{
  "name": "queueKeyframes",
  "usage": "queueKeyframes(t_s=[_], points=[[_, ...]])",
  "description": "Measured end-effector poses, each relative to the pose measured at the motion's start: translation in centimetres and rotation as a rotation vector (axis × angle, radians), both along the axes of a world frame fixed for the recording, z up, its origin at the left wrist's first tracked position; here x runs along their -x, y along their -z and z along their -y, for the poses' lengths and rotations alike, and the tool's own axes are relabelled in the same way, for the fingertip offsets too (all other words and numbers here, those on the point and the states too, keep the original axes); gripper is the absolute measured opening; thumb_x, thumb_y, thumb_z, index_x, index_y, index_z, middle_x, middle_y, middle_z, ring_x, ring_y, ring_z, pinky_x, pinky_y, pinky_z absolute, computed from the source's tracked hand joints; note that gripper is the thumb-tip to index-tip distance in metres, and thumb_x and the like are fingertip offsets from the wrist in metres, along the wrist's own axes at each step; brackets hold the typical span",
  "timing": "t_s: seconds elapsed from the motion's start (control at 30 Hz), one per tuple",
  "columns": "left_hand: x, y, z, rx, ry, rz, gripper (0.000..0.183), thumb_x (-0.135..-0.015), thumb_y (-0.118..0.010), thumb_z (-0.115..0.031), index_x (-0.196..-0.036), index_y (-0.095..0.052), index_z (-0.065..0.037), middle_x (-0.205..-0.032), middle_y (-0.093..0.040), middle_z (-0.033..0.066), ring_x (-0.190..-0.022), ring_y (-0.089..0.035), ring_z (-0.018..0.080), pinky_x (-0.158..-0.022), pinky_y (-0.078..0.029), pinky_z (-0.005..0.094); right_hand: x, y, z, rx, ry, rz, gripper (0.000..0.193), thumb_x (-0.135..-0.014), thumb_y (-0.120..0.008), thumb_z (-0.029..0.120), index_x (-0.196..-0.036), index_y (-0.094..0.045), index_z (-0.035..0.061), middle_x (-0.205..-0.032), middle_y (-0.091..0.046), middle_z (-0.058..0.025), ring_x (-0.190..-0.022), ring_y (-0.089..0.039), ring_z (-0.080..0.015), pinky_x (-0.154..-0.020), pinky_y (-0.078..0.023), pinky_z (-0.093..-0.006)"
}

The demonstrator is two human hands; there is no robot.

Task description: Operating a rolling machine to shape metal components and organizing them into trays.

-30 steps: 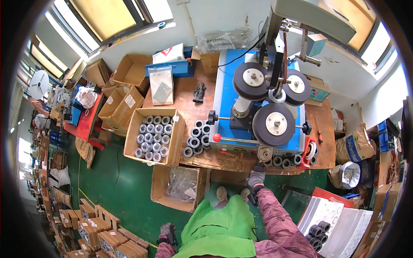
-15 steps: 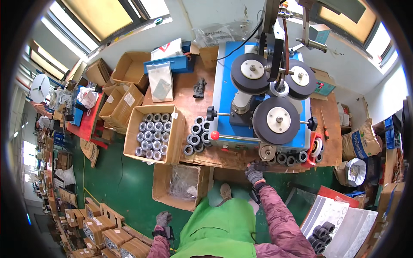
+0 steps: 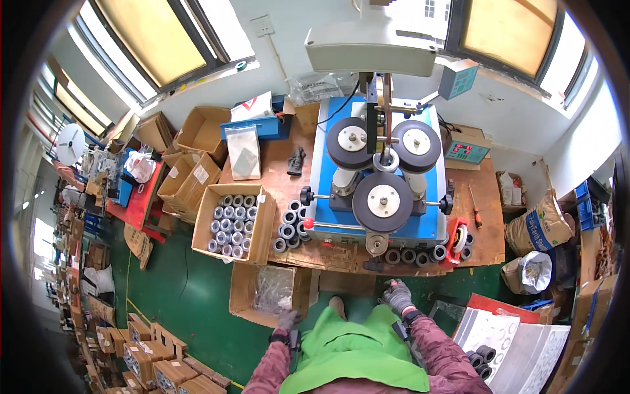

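My right hand [image 3: 398, 299], in a grey glove, is in front of the table edge below a blue machine [image 3: 328, 217]. Its fingers look loosely bent and apart, with nothing visible in them. Gloved too, my left hand [image 3: 287, 320] hangs beside the right rim of a cardboard box [image 3: 243, 292] of clear plastic bags [image 3: 272, 289]; its fingers are too smeared to read. On the machine, three black rollers [image 3: 382, 223] surround a grey ring [image 3: 386, 161]. Dark rings [image 3: 408, 256] line the table's front edge beneath it.
A cardboard box [image 3: 203, 230] of silvery rings stands left on the table [image 3: 315, 253], beside loose rings [image 3: 287, 230]. A screwdriver [image 3: 475, 210] and a red tape dispenser [image 3: 454, 243] lie right. Black rings [image 3: 484, 354] rest on a white board [image 3: 518, 348] lower right.
My right hand has come off the machine's front and back toward me. My left hand has moved right and up, to the plastic-bag box. The whole view has shifted.
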State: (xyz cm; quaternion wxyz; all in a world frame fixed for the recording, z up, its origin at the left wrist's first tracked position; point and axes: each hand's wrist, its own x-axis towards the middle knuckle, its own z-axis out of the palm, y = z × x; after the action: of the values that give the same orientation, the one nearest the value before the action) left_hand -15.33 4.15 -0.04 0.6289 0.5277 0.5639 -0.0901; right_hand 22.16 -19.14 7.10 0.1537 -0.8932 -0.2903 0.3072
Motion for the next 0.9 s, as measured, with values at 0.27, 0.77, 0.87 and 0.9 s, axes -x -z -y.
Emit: queueKeyframes(t_s=[0.27, 0.77, 0.87, 0.9], points=[[-21.1, 2.7, 3.2, -0.304, 0.580, 0.357, 0.036, -0.088, -0.048, -0.032, -0.109, -0.055, -0.003, -0.098, -0.063, 0.0118, -0.083, -0.062, 0.0199, -0.077, -0.049, 0.0319, -6.7, -3.3, 11.3, -0.197, 0.162, 0.064, 0.026, -0.073, -0.064, 0.020, -0.095, -0.062, 0.0073, -0.093, -0.060, -0.0147, -0.088, -0.058, -0.0317, -0.079, -0.047, -0.0385], [-31.9, 4.4, 7.5, 0.347, -0.200, 0.114, 0.034, -0.086, -0.052, -0.039, -0.096, -0.062, -0.008, -0.084, -0.063, 0.0099, -0.073, -0.062, 0.0222, -0.066, -0.052, 0.0333, -9.0, -6.0, 26.2, 0.014, 0.398, 0.032, 0.013, -0.077, -0.061, 0.011, -0.087, -0.065, 0.0027, -0.078, -0.064, -0.0106, -0.072, -0.062, -0.0170, -0.068, -0.048, -0.0297], [-24.7, 8.6, 8.0, 0.557, -0.408, 0.435, 0.026, -0.088, -0.052, -0.029, -0.098, -0.059, -0.006, -0.084, -0.061, 0.0102, -0.071, -0.061, 0.0232, -0.064, -0.052, 0.0361, -8.2, -6.0, 21.6, -0.053, 0.254, 0.008, 0.014, -0.076, -0.061, 0.012, -0.087, -0.065, 0.0035, -0.079, -0.065, -0.0103, -0.072, -0.062, -0.0176, -0.068, -0.048, -0.0298], [-23.4, 8.0, 7.7, 0.553, -0.409, 0.433, 0.026, -0.088, -0.052, -0.029, -0.098, -0.059, -0.006, -0.084, -0.061, 0.0102, -0.071, -0.061, 0.0232, -0.064, -0.052, 0.0361, -8.0, -5.6, 21.2, -0.056, 0.254, 0.005, 0.014, -0.076, -0.061, 0.012, -0.087, -0.065, 0.0035, -0.079, -0.065, -0.0103, -0.072, -0.062, -0.0176, -0.068, -0.048, -0.0298]])
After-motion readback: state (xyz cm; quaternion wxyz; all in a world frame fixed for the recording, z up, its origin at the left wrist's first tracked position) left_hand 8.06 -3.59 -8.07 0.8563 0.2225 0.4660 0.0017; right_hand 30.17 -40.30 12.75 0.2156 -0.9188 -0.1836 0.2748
